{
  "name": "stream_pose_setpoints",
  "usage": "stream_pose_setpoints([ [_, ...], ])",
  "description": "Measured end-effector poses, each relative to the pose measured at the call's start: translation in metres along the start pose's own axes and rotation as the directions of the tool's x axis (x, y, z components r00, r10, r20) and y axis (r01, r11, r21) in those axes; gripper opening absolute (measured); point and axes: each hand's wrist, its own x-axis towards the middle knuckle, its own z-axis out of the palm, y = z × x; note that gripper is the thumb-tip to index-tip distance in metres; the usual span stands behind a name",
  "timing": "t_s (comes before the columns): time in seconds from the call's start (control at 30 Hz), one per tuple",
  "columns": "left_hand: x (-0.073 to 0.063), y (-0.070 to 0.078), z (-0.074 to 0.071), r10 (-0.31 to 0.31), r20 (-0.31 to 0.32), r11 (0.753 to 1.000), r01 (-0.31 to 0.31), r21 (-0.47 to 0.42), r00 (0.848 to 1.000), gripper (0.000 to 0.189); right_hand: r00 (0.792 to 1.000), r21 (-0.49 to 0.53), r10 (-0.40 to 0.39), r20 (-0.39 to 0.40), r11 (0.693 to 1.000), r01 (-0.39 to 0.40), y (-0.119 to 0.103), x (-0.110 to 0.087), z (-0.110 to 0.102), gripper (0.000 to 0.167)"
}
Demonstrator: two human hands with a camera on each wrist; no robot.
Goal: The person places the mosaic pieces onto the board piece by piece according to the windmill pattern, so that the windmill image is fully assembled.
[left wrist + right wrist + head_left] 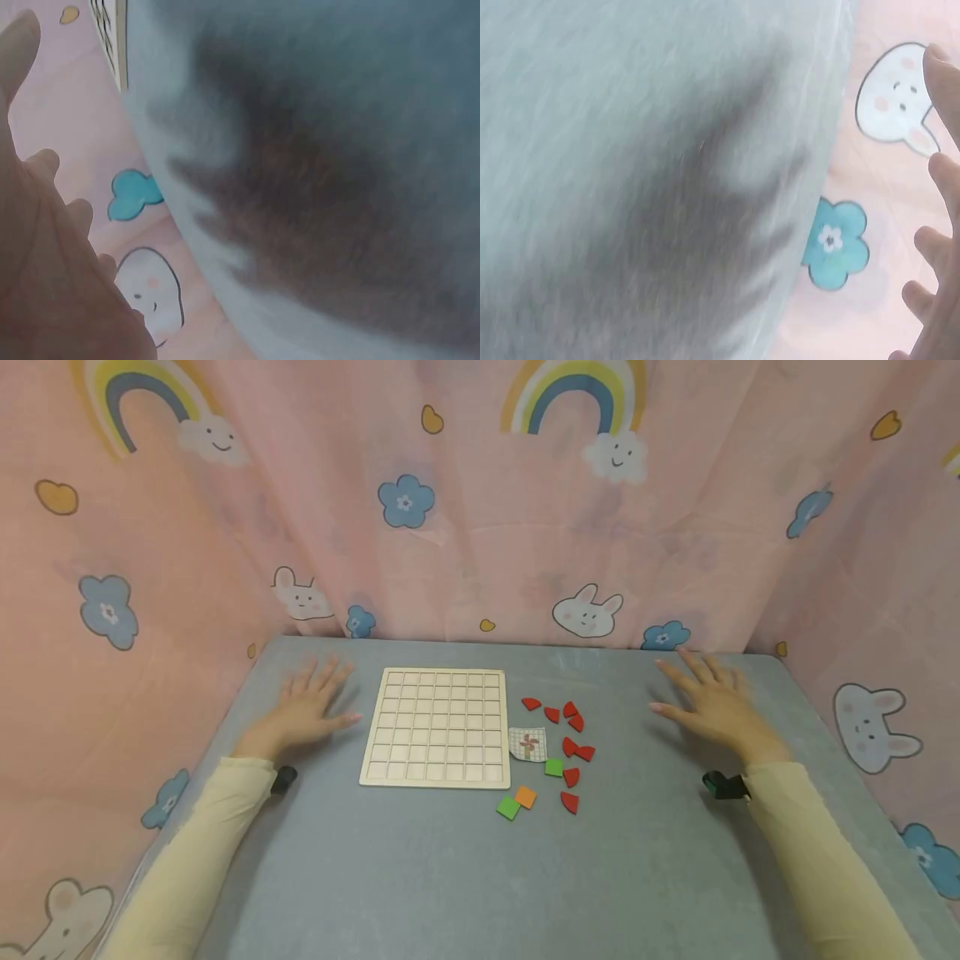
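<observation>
My left hand [302, 710], fingers spread and slightly blurred, hovers over the table left of a pale wooden grid board [441, 728]. On the far right my right hand [716, 708] is likewise spread above the table and holds nothing. Between the board and that hand lie several red quarter-round pieces [570, 777], loosely scattered. A small card with a printed grid picture [528, 744] sits against the board's right edge. Near it are a green square [553, 767], an orange square [526, 797] and a second green square [507, 808]. The board's compartments hold no pieces.
The grey table [450, 885] ends at a pink curtain [480, 543] printed with rainbows, flowers and rabbits, which also hangs at both sides. Dark wrist cameras [724, 785] sit by the cuffs of the pale sleeves. Each hand casts a shadow on the tabletop.
</observation>
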Motion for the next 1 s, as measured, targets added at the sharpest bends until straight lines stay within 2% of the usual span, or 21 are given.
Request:
stream_pose_setpoints([
  [0.3,-0.007,0.012,0.015,0.05,0.028,0.998,-0.049,-0.048,0.998,0.095,0.999,0.046,-0.048,0.026,0.998,0.047,-0.026,0.015,0.004,0.08],
  [0.47,-0.01,0.02,0.022,0.054,0.077,0.995,-0.048,-0.083,0.996,0.098,0.995,0.052,-0.096,0.019,0.994,0.095,-0.039,0.023,0.01,0.078],
  [0.7,-0.016,0.029,0.025,0.057,0.126,0.991,-0.041,-0.126,0.99,0.102,0.989,0.06,-0.148,0.015,0.987,0.147,-0.062,0.032,0.019,0.075],
  [1.0,-0.018,0.03,0.027,0.057,0.136,0.99,-0.039,-0.134,0.989,0.109,0.981,0.073,-0.192,0.035,0.979,0.189,-0.084,0.043,0.031,0.07],
])
